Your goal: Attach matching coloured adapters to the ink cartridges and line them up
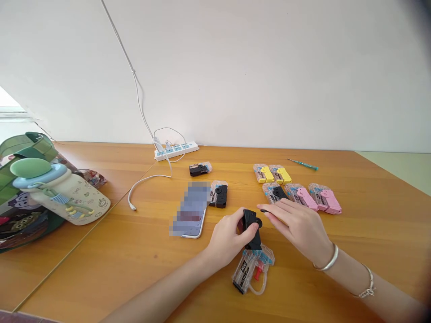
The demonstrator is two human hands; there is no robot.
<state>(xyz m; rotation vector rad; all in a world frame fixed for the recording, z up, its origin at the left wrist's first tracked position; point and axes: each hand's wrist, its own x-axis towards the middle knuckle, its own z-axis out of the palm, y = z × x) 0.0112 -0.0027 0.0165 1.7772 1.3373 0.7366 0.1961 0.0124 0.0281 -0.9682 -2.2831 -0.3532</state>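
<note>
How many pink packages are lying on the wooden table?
2: one pink package beyond the right hand, the other pink package just to its right. None looks hidden.

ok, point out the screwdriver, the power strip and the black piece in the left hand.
Screwdriver (313, 167): head view, on its teal handle.
White power strip (175, 152): head view, on its top face, mid-length.
Black plastic piece (251, 220): head view, on its upper end, just above the fingers.
</note>
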